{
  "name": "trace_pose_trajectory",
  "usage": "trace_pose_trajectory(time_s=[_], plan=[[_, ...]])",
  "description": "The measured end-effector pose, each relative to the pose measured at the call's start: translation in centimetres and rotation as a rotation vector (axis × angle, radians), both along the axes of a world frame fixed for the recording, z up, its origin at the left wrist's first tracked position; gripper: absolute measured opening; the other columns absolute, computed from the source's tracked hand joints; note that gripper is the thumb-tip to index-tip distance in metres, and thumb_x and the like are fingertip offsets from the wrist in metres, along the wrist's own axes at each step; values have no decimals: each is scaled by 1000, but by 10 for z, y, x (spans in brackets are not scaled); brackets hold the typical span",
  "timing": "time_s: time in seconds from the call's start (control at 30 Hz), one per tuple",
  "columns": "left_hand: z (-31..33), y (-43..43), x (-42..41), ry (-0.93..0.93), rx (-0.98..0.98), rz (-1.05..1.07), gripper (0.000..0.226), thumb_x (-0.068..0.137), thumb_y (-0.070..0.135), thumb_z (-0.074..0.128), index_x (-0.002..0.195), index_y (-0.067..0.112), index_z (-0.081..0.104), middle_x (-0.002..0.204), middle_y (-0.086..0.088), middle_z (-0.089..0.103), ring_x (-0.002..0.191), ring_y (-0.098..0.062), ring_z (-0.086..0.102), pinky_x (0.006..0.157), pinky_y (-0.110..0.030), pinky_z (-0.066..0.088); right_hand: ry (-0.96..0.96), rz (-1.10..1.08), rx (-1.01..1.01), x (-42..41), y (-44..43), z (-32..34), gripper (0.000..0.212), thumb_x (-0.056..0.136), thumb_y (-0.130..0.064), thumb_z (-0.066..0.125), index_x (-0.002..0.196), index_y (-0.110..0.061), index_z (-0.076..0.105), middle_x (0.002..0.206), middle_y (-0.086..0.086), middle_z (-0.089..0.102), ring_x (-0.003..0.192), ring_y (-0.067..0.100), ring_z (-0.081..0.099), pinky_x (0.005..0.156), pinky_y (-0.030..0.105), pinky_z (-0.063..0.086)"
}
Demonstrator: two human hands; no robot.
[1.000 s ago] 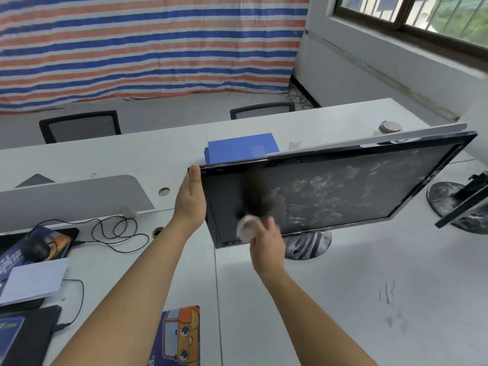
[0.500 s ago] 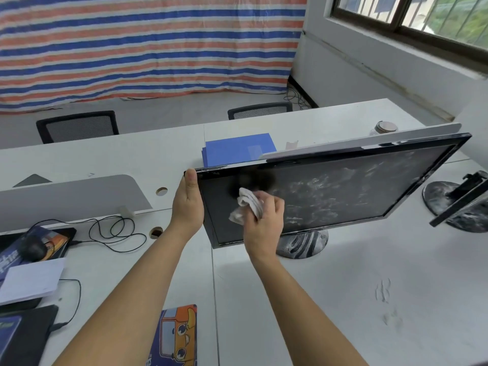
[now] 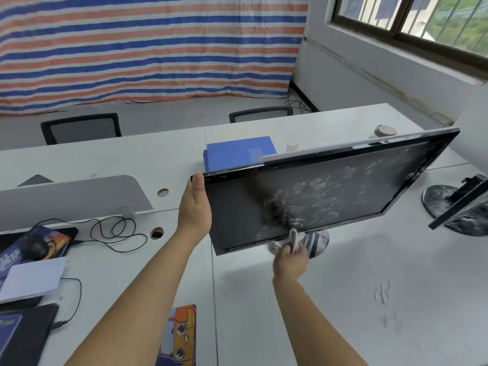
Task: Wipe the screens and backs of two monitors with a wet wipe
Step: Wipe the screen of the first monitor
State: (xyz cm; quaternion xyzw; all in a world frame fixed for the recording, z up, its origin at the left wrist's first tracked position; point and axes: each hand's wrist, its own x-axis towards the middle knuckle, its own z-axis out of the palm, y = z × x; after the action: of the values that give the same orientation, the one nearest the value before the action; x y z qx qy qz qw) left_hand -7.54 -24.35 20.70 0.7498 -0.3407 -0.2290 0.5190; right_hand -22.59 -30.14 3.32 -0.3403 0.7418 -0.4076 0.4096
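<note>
Your right grip [image 3: 290, 260] is clenched round the wet wipe [image 3: 293, 237], holding it against the lower edge of the monitor [image 3: 330, 191]. Your left grip [image 3: 195, 210] clasps that monitor's left edge, thumb at the top corner. The monitor stands tilted on the worktop [image 3: 343, 299], and the second monitor [image 3: 460, 211] is at far right.

Fingers of left hand [image 3: 194, 215] hidden behind monitor [image 3: 330, 191], right hand [image 3: 290, 262] and wipe [image 3: 293, 237] blurred, stand [image 3: 318, 240] half hidden by screen, second monitor [image 3: 467, 204] cut off at right, mat [image 3: 178, 336] cut off below
</note>
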Motion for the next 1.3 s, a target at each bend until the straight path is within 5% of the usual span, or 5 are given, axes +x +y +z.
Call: trace_pose_trajectory(time_s=[0.23, 0.53, 0.87, 0.97, 1.3], plan=[[0, 0, -1, -29, 9, 2, 62, 103, 46, 12, 141, 6, 42, 143, -2, 46, 129, -5, 30, 90, -1, 11, 201, 1091, -16, 56, 42, 3, 18, 91, -29, 58, 76, -21, 65, 73, -4, 61, 68, 13, 54, 56, 17, 40], [4, 4, -3, -13, 22, -1, 81, 93, 59, 10, 136, -3, 40, 142, -28, 40, 135, -30, 36, 116, -39, 26, -92, 56, 85, -2, -6, 4, 23, 92, -11, 52, 112, -4, 58, 97, 12, 62, 96, 33, 60, 79, 32, 42], [4, 6, -6, 23, 7, 9, 61, 103, 46, 12, 150, 12, 32, 156, -7, 34, 146, -15, 16, 100, -10, 7, -74, 900, -61, 54, 39, 44, 19, 94, -22, 54, 105, -18, 68, 86, -3, 65, 70, 5, 58, 59, 9, 45], [5, 4, -9, 32, -14, 12, 59, 104, 46, 12, 154, 16, 25, 159, -1, 28, 147, -12, 10, 94, -8, 5, -114, 676, -7, 31, 0, 34, 23, 75, -33, 63, 80, -13, 72, 71, 1, 65, 65, 18, 56, 66, 36, 54], [3, 8, -13, 11, -48, 38, 58, 105, 46, 15, 154, 17, 24, 156, 5, 29, 129, 7, 19, 100, -8, 8, -86, -13, 59, -89, -77, -19, 14, 87, -16, 53, 95, -10, 63, 84, 13, 65, 79, 30, 60, 81, 40, 51]])
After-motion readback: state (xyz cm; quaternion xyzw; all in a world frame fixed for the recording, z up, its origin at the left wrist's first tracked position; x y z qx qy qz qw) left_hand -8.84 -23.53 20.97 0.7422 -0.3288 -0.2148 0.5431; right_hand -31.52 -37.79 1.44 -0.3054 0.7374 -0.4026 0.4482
